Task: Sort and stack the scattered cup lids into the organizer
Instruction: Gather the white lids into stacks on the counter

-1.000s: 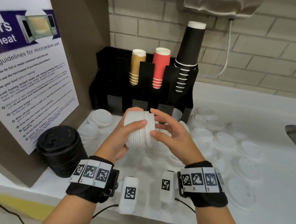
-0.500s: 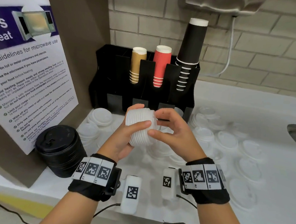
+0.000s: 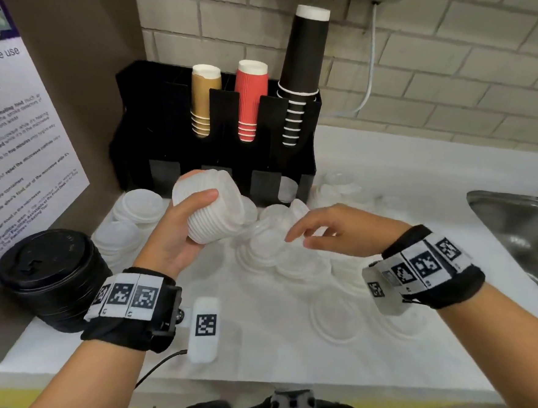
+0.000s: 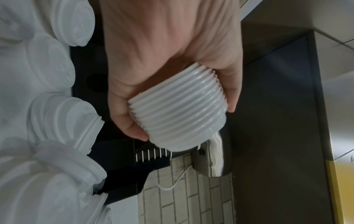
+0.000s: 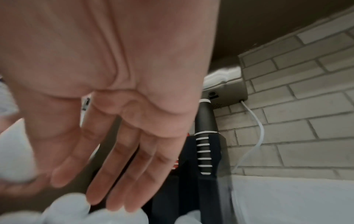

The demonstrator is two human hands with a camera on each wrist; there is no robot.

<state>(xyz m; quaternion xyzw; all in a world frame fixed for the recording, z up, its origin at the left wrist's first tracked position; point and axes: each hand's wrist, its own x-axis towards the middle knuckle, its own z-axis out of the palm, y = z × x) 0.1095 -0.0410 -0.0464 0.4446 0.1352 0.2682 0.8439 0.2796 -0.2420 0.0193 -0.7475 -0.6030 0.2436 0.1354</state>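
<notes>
My left hand (image 3: 180, 226) grips a stack of white lids (image 3: 211, 209), tilted on its side in front of the black organizer (image 3: 139, 124). The left wrist view shows the ribbed stack of white lids (image 4: 178, 115) between thumb and fingers (image 4: 132, 125). My right hand (image 3: 320, 229) hovers to the right of the stack, fingers (image 5: 118, 169) straight and relaxed, holding nothing. Below it lie loose white lids (image 3: 270, 251) scattered on the white counter (image 3: 267, 347). One white lid (image 3: 286, 189) stands in the organizer's lower right slot.
The organizer holds tan cups (image 3: 203, 100), red cups (image 3: 249, 100) and tall black cups (image 3: 302, 66). A stack of black lids (image 3: 49, 277) stands front left beside a leaning sign (image 3: 20, 142). A steel sink (image 3: 523, 231) lies at the right.
My right hand has let go of the lid stack and drawn away to the right, fingers opening. The left hand keeps its hold on the stack, now tilted more.
</notes>
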